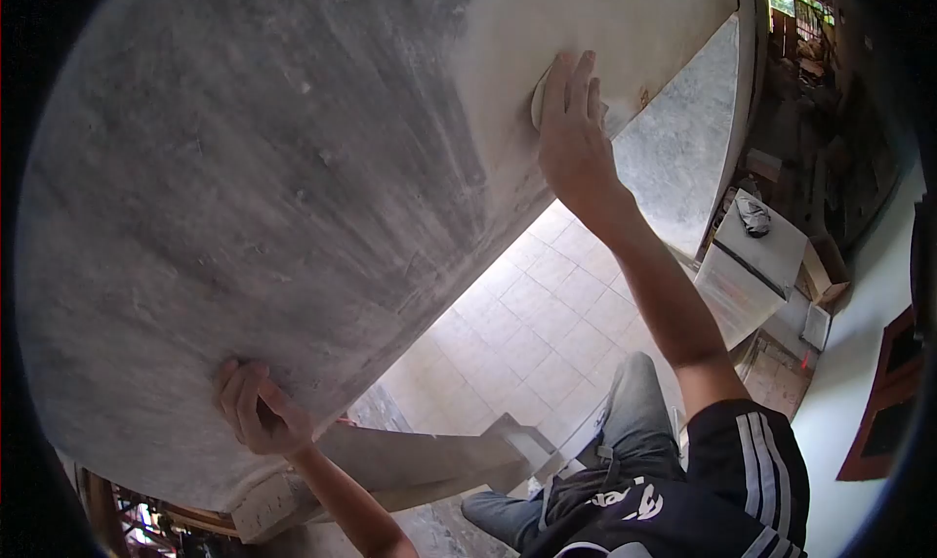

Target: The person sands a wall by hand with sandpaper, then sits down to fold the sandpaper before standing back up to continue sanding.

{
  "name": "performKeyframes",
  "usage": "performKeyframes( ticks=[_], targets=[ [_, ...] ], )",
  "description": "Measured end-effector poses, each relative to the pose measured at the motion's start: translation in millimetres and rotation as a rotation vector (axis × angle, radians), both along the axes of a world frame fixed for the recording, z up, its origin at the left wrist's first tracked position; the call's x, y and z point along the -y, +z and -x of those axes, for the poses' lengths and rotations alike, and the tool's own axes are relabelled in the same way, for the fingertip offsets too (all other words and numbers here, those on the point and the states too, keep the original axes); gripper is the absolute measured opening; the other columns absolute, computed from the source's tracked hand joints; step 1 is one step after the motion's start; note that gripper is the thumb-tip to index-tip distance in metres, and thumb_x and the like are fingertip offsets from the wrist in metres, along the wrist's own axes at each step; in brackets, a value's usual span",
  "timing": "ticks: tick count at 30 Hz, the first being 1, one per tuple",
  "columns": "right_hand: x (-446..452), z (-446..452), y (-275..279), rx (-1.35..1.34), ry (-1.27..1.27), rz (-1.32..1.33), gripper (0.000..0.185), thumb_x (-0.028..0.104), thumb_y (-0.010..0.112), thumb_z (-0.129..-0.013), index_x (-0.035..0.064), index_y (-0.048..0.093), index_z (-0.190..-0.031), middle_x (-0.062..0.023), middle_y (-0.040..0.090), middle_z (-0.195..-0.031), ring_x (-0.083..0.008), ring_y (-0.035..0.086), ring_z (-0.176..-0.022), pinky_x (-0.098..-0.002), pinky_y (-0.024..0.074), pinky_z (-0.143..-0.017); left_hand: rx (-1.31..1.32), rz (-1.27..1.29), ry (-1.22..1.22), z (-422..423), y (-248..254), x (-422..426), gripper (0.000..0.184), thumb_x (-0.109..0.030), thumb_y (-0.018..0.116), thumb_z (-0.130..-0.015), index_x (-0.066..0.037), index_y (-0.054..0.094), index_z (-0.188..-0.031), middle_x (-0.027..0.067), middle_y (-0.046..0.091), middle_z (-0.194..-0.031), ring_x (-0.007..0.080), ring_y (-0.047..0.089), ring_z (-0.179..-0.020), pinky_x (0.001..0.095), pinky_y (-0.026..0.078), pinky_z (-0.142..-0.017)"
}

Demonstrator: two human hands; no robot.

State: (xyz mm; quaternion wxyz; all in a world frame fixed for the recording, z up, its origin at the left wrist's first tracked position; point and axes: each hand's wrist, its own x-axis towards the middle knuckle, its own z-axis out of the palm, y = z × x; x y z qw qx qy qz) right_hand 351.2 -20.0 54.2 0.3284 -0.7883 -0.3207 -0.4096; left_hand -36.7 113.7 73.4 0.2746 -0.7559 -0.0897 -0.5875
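A large grey panel [322,167] with a dusty, streaked surface fills the upper left; its upper right part is paler. My right hand [576,128] presses a thin, light-coloured pad [538,99] flat on that paler part, near the panel's edge. Most of the pad is hidden under the palm and fingers. Lower left, my left hand [256,407] rests its fingertips on the dark part of the panel, fingers bent and a little apart, with nothing seen in it.
A tiled floor [527,314] shows below the panel's edge. Beneath the panel runs a pale beam [410,465], close to my legs. At right stand a white box [752,265] with a crumpled bag [753,214] on top and an open carton [825,270].
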Motion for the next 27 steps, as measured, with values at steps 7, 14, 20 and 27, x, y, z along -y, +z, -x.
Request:
performKeyframes(
  ticks=[7, 14, 20, 27],
  targets=[
    [0.2, 54.7, -36.4, 0.170, 0.161, 0.153, 0.048, 0.000, 0.050, -0.083, -0.0204, 0.042, -0.127, -0.0373, 0.036, -0.137, -0.0541, 0.034, -0.130, -0.0509, 0.0360, -0.109, 0.007, -0.012, -0.025, 0.5, 0.9, -3.0, 0.016, -0.011, 0.054, -0.092, -0.001, 0.066, -0.092, 0.0087, 0.067, -0.090, 0.0297, 0.062, -0.098, 0.0431, 0.050, -0.086],
    [-6.8, 26.3, -6.6, 0.072, -0.034, 0.118, 0.063, 0.007, 0.057, -0.084, -0.0131, 0.032, -0.138, -0.0352, 0.033, -0.141, -0.0484, 0.049, -0.120, -0.0438, 0.0548, -0.089, 0.016, -0.018, -0.041, 0.2, -0.1, -4.2, 0.017, -0.013, 0.054, -0.093, -0.002, 0.066, -0.089, 0.0080, 0.067, -0.089, 0.0288, 0.062, -0.098, 0.0425, 0.050, -0.086],
    [5.5, 14.1, 3.9, -0.084, 0.109, 0.126, 0.065, -0.007, 0.047, -0.083, -0.0228, 0.015, -0.138, -0.0436, 0.020, -0.141, -0.0555, 0.034, -0.129, -0.0478, 0.0394, -0.107, 0.002, -0.023, -0.044, 1.1, -0.4, -2.9, 0.017, -0.014, 0.053, -0.093, -0.002, 0.065, -0.088, 0.0071, 0.067, -0.088, 0.0285, 0.062, -0.098, 0.0424, 0.051, -0.084],
    [-11.2, 60.3, -34.3, 0.126, 0.055, 0.187, 0.054, 0.000, 0.047, -0.085, -0.0267, 0.030, -0.129, -0.0423, 0.034, -0.135, -0.0531, 0.031, -0.132, -0.0514, 0.0384, -0.106, 0.022, -0.046, -0.020, -1.3, 1.8, -2.1, 0.018, -0.014, 0.053, -0.094, -0.002, 0.065, -0.088, 0.0079, 0.067, -0.088, 0.0294, 0.062, -0.097, 0.0433, 0.051, -0.084]
  ],
)
